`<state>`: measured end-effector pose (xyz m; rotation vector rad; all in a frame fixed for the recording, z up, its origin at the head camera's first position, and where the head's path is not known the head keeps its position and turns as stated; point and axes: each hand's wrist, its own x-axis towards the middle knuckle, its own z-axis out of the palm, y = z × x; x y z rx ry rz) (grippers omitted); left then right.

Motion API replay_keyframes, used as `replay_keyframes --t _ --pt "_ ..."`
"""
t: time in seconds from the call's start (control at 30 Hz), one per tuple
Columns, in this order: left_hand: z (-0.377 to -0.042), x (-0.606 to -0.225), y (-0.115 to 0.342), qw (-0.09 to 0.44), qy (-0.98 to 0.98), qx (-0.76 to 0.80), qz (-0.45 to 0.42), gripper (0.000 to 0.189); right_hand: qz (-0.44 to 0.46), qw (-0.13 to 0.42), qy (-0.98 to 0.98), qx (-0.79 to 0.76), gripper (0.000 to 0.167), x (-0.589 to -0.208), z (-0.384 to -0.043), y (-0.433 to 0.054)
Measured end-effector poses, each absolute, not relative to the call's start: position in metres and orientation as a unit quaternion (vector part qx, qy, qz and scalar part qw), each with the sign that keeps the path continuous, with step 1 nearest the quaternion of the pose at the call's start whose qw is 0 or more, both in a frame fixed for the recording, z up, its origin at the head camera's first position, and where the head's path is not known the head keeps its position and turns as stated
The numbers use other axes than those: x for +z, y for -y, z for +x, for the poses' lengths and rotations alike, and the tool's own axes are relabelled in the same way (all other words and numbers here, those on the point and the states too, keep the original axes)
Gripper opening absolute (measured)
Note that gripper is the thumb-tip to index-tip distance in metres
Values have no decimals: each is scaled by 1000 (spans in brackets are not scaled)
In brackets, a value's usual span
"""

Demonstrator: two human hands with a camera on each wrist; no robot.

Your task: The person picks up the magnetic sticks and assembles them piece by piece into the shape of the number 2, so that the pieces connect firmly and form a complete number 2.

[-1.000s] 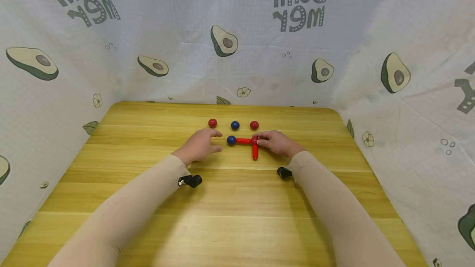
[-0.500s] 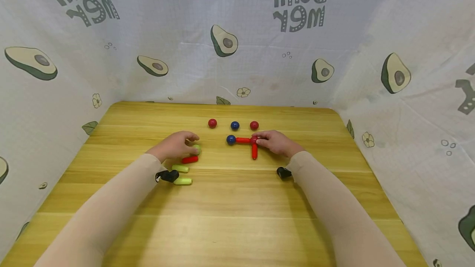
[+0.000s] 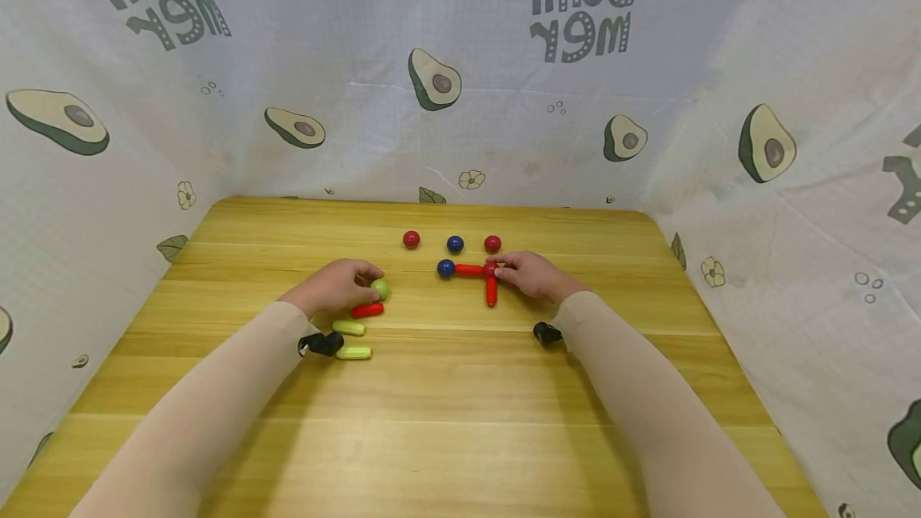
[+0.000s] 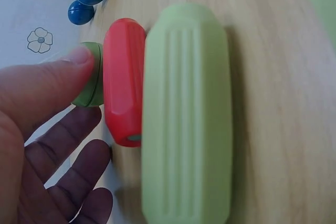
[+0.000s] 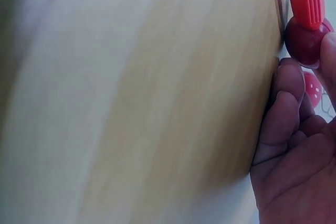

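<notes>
My left hand [image 3: 333,286] has its thumb and fingers around a green ball [image 3: 380,288] on the table; in the left wrist view the thumb presses on the ball [image 4: 94,80]. A red rod [image 3: 368,310] lies just in front of it, then two yellow-green rods [image 3: 349,328]. On the right, my right hand [image 3: 536,275] pinches a red ball [image 3: 491,269]. From that ball one red rod [image 3: 469,270] runs left to a blue ball [image 3: 446,268], and another red rod [image 3: 492,292] points toward me. The right wrist view shows thumb and fingers at the red ball [image 5: 304,43].
Behind the joined pieces, a loose red ball [image 3: 411,240], a blue ball [image 3: 456,245] and another red ball [image 3: 492,244] stand in a row. The wooden table [image 3: 446,422] meets a printed cloth [image 3: 360,158] at the back and sides.
My left hand has moved left and toward me, from beside the blue ball to the green ball, uncovering the rods. My right hand stays at the red ball; the joined pieces have shifted very slightly.
</notes>
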<state>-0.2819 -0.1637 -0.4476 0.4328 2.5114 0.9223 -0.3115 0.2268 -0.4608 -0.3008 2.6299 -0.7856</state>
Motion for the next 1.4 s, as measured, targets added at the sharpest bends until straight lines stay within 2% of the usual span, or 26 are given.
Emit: replay_keyframes --t 0.83,1.4 --pt "-279 -450 161 201 -903 345 161 37 -102 188 -939 -268 43 -459 -312 -224" --pt "-279 -450 158 197 -905 341 162 37 -113 191 -938 -265 43 -458 -312 -225"
